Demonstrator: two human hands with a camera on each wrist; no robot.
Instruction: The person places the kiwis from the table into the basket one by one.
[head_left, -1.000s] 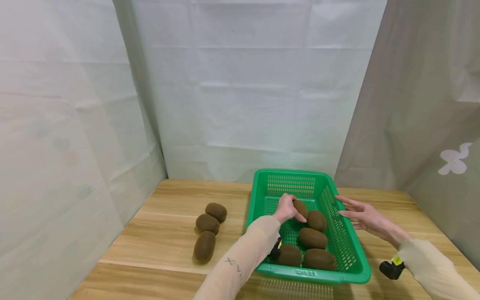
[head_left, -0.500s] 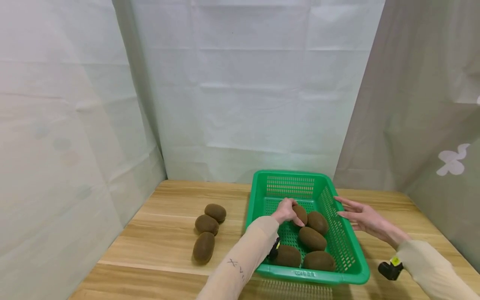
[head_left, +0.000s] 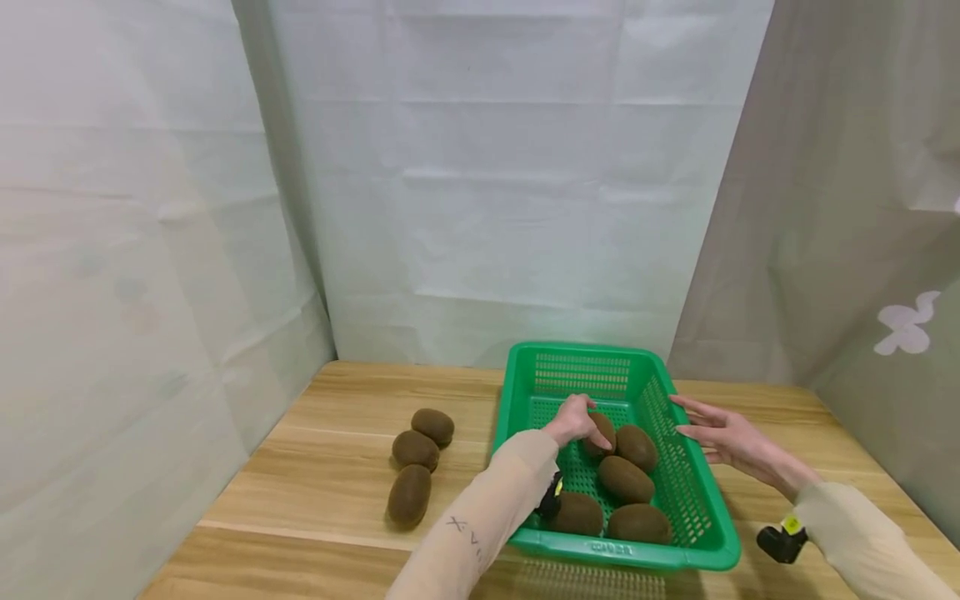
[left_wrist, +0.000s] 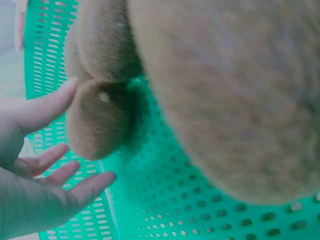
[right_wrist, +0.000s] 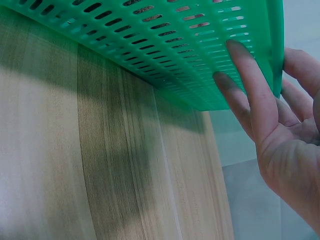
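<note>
In the head view my left hand [head_left: 574,421] reaches into a green plastic basket [head_left: 731,546], right at a brown kiwi [head_left: 602,435]. From the left wrist, its thumb tip lies against that kiwi [left_wrist: 97,125], while the other fingers are spread and fairly straight beneath it. Several more kiwis [head_left: 637,448] lie in the basket's right and near parts. One big blurred kiwi [left_wrist: 240,90] fills much of the left wrist view. At the basket's right side my right hand [head_left: 735,437] rests extended fingers on the rim and the slotted outer wall [right_wrist: 165,35].
Left of the basket, three kiwis [head_left: 415,450] lie in a short row on the wooden table [head_left: 322,475]. Pale sheets [head_left: 487,208] hang behind and at both sides. Each wrist wears a black camera mount [head_left: 782,543].
The left hand's fingers have loosened at the kiwi, which sits a little lower beside the others; neighbouring kiwis have shifted slightly. The right hand stays at the rim.
</note>
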